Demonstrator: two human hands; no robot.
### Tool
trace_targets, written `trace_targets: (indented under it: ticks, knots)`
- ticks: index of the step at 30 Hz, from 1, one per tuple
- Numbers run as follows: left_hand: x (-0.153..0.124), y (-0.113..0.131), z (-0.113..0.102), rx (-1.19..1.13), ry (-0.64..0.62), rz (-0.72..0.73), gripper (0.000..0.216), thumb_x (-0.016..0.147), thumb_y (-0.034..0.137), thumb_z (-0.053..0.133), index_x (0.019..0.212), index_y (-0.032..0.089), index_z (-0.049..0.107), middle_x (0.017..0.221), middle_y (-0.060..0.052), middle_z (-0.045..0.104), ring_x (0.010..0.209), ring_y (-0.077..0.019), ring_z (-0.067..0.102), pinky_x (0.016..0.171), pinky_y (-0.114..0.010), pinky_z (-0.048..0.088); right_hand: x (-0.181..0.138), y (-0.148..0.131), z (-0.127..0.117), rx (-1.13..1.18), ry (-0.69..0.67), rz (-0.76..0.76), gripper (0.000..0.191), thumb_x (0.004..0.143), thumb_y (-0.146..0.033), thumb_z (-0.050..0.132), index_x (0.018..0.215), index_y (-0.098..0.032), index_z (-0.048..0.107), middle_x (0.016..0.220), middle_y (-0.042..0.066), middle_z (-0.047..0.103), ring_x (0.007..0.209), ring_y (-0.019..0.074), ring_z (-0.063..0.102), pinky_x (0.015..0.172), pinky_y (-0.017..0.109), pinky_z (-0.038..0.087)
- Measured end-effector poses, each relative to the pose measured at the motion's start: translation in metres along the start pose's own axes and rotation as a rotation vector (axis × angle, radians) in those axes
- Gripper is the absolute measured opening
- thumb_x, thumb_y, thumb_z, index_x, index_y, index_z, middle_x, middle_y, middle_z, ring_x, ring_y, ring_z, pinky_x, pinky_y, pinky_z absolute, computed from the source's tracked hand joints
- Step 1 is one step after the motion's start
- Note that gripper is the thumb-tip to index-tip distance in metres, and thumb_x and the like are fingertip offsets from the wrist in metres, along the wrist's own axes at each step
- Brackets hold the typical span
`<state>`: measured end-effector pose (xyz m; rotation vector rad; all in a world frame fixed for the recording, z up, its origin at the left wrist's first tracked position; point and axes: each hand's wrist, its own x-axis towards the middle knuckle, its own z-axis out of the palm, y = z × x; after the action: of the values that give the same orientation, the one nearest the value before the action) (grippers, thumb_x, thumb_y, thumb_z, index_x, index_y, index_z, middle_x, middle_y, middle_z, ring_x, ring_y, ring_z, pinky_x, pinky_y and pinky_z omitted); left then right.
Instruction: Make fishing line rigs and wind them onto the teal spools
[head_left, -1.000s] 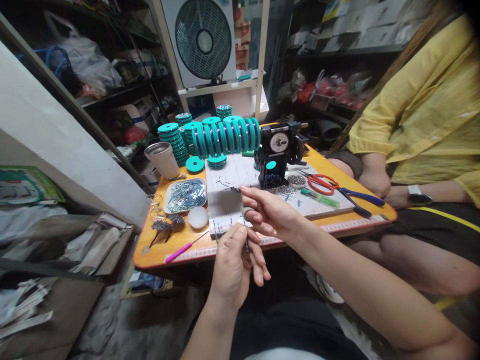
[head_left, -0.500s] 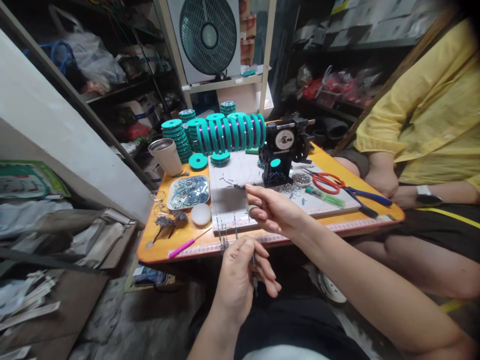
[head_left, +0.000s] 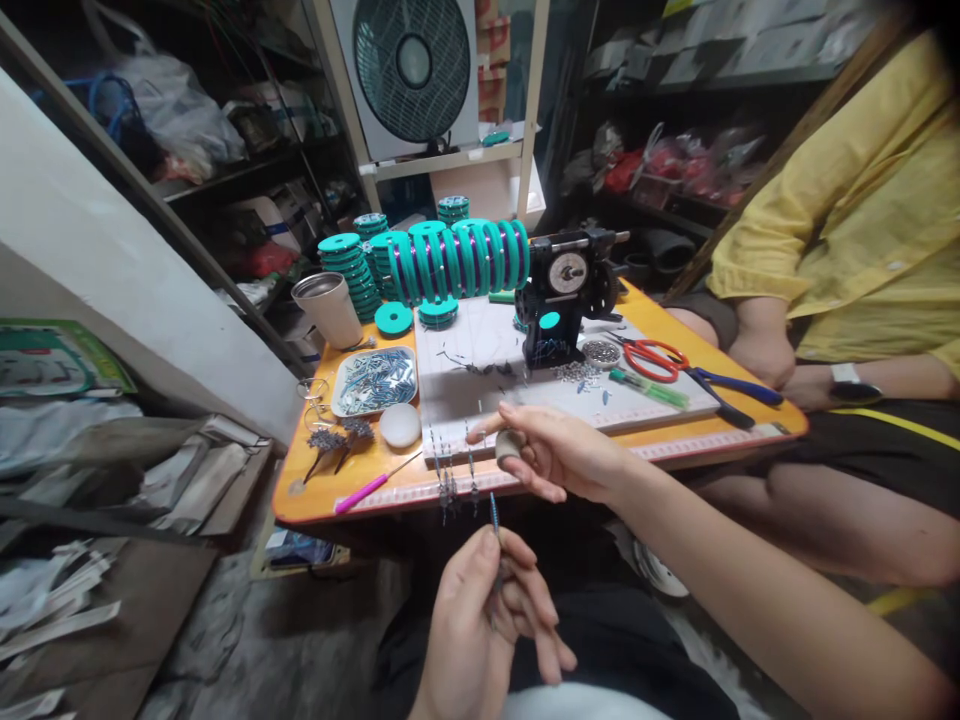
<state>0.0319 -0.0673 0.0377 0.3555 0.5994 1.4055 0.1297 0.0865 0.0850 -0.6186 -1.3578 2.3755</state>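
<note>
My left hand point(head_left: 480, 610) is low in front of the table, thumb and forefinger pinching a thin blue strip point(head_left: 494, 512) that points upward; its lower end is hidden among the fingers. Above it, my right hand point(head_left: 559, 455) hovers near the table's front edge with fingers loosely spread, and I see nothing held in it. A pale finger cot point(head_left: 510, 446) covers one of its fingers. Beside the hands, thin dark wire-like strands with small pieces point(head_left: 448, 490) hang over the board's front edge. Dark little parts point(head_left: 487, 368) lie on the white board point(head_left: 450, 400) behind.
Teal spools point(head_left: 461, 262) sit on a black winding machine point(head_left: 562, 290). A tray of small blue and silver parts point(head_left: 375, 382), a cup point(head_left: 328, 308), a pink-handled tool point(head_left: 363, 494), red scissors point(head_left: 654, 360) and blue pliers point(head_left: 739, 388) surround the board. A person in yellow point(head_left: 847, 220) sits at right.
My left hand has moved down slightly, and the blue strip now sticks up from its pinch. My right hand has lowered, its forefinger reaching left and its fingers more spread.
</note>
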Motion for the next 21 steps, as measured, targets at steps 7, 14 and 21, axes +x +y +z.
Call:
trace_targets:
  ticks: [7, 14, 21]
  knots:
    - [-0.003, 0.002, -0.004, 0.038, -0.039, 0.048, 0.035, 0.098, 0.030, 0.035, 0.086, 0.010, 0.061, 0.066, -0.008, 0.070, 0.039, -0.0124, 0.062, 0.042, -0.019, 0.051, -0.010, 0.021, 0.010, -0.103, -0.121, -0.007, 0.034, 0.091, -0.041, 0.057, 0.107, -0.012, 0.065, 0.063, -0.001, 0.057, 0.038, 0.0028, 0.048, 0.033, 0.010, 0.037]
    - [-0.002, 0.013, 0.009, 0.346, 0.128, 0.141, 0.020, 0.097, 0.034, 0.040, 0.090, 0.017, 0.047, 0.050, 0.005, 0.056, 0.035, -0.0098, 0.056, 0.037, -0.015, 0.044, -0.011, 0.023, 0.014, -0.072, -0.101, -0.063, 0.025, 0.087, -0.036, 0.064, 0.087, -0.012, 0.060, 0.060, -0.002, 0.060, 0.034, 0.0024, 0.046, 0.029, 0.010, 0.034]
    - [0.001, 0.001, 0.008, 0.205, 0.060, 0.153, 0.023, 0.095, 0.035, 0.043, 0.079, 0.018, 0.042, 0.056, 0.006, 0.058, 0.025, -0.0032, 0.042, 0.028, -0.012, 0.036, -0.010, 0.029, 0.022, 0.102, -0.126, -0.059, 0.022, 0.090, -0.035, 0.058, 0.083, -0.015, 0.054, 0.055, -0.002, 0.061, 0.032, 0.0068, 0.052, 0.028, 0.011, 0.037]
